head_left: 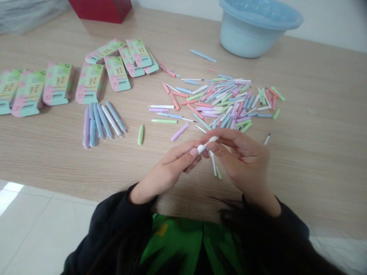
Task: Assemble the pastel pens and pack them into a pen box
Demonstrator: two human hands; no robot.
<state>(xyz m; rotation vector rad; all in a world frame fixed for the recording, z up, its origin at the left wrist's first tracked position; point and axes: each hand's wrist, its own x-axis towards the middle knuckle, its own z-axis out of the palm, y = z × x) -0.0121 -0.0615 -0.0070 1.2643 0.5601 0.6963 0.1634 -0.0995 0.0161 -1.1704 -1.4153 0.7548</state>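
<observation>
My left hand (pixel 174 162) pinches a white pen piece (pixel 201 149) between thumb and fingers. A second white pen piece (pixel 213 139) is gripped in the fingertips of my right hand (pixel 243 156). The two pieces meet end to end or nearly so, with a thin section between them; I cannot tell how far they are joined. Just beyond my hands spreads a loose pile of pen parts (pixel 220 99) in pink, blue, green, purple and white. A white stick-like part (pixel 213 163) lies below my fingers, beside a small green piece (pixel 219 173).
To the left lies a row of wrapped pens (pixel 106 121), mostly blue. Several pastel cartons (pixel 59 84) stand behind them. A green cap (pixel 140 135) and a purple cap (pixel 180 131) lie apart. At the back are a blue basin (pixel 246 38) and a red box (pixel 101 9).
</observation>
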